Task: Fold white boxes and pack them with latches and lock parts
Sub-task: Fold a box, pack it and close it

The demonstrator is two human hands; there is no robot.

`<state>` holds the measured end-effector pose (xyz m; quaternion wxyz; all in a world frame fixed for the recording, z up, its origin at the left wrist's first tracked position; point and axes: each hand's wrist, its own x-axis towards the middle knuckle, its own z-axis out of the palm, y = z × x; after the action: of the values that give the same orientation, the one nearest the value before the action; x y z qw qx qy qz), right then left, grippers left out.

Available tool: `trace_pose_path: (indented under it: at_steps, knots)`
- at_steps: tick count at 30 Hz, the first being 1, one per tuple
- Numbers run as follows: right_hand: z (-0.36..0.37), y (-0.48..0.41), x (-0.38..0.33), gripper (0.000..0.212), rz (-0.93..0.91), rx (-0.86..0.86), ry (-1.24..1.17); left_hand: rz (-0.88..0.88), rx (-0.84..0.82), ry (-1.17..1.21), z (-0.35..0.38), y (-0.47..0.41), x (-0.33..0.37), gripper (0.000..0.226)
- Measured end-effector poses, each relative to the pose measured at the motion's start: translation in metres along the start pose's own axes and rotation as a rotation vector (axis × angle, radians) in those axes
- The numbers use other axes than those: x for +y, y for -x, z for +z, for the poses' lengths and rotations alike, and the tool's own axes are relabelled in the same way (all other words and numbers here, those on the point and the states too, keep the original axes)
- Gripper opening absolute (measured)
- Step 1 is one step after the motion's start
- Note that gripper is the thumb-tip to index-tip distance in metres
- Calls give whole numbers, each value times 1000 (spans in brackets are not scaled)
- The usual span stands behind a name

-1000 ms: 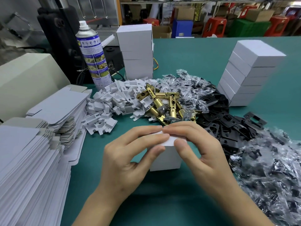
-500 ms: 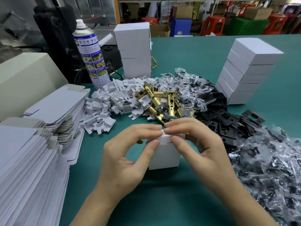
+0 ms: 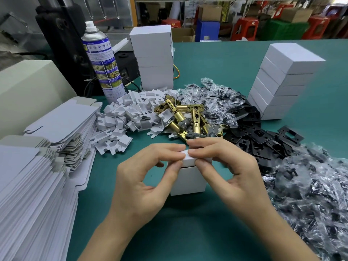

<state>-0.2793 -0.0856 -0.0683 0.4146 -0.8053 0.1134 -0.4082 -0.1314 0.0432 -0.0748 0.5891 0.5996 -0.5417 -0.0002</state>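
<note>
A small white box point(image 3: 188, 180) stands upright on the green table in front of me. My left hand point(image 3: 145, 178) and my right hand point(image 3: 231, 170) both pinch its top flap between thumb and fingers, fingertips almost meeting over the box. Just behind lie brass latches point(image 3: 188, 119), white plastic inserts point(image 3: 124, 117), black strike plates point(image 3: 258, 136) and parts in clear bags point(image 3: 212, 98). The inside of the box is hidden.
Flat unfolded box blanks point(image 3: 33, 185) are stacked at the left. Stacks of closed white boxes stand at the back point(image 3: 153, 57) and right point(image 3: 282, 81). A spray can point(image 3: 102, 61) stands back left. More bagged parts point(image 3: 316, 200) are heaped at the right.
The flap has been pressed lower onto the box top, and both hands' fingertips have drawn closer together over it. The box stays in place.
</note>
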Motion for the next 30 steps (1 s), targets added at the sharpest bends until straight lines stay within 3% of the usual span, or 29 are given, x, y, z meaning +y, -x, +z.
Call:
trace_pose_path:
  at_steps: [19,30]
  knots:
    - [-2,2,12,14,-151,17,113,94,-78,5,-7,-3,-9,13]
    - [3,4,16,13,-96,50,75,-81,-100,128,-2,1,-15,17]
